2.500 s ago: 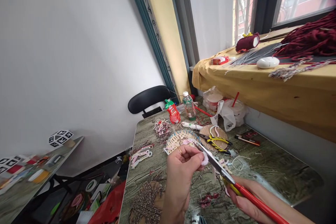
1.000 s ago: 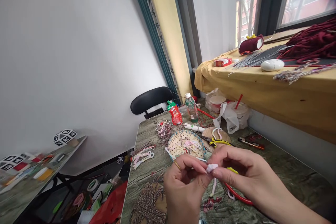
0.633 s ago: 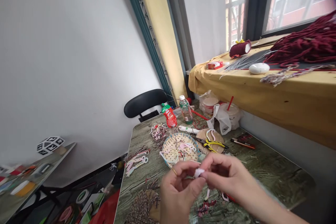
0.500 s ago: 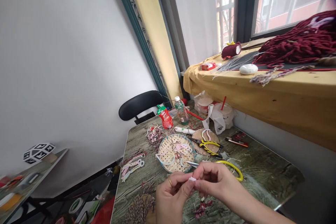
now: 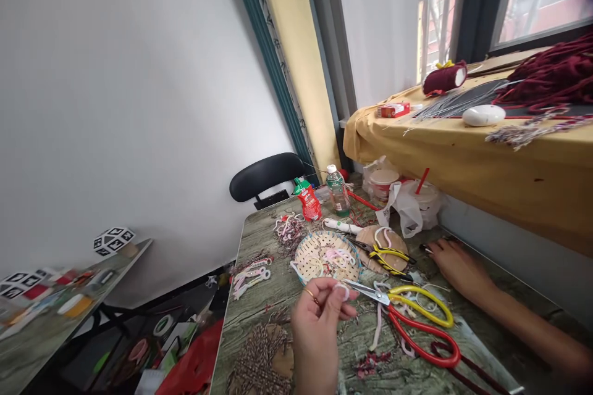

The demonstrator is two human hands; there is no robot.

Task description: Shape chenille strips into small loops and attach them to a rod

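Fingers of the left hand (image 5: 319, 311) curl upward, its grip pinching a small pink piece (image 5: 343, 289) above the worktop (image 5: 486, 321). The right hand (image 5: 458, 265) lies flat, grip released, well apart from the piece.

Two bare hands and forearms are seen. No sleeve is worn on either arm as far as the picture's edge, and no glove, watch or bracelet is shown. On the left hand (image 5: 319, 315) a thin gold ring (image 5: 309, 292) is worn, seated low on one finger, well back from the fingertips. The nails at the fingertips are kept short and unpainted. On the right hand (image 5: 458, 266) no ring can be made out.
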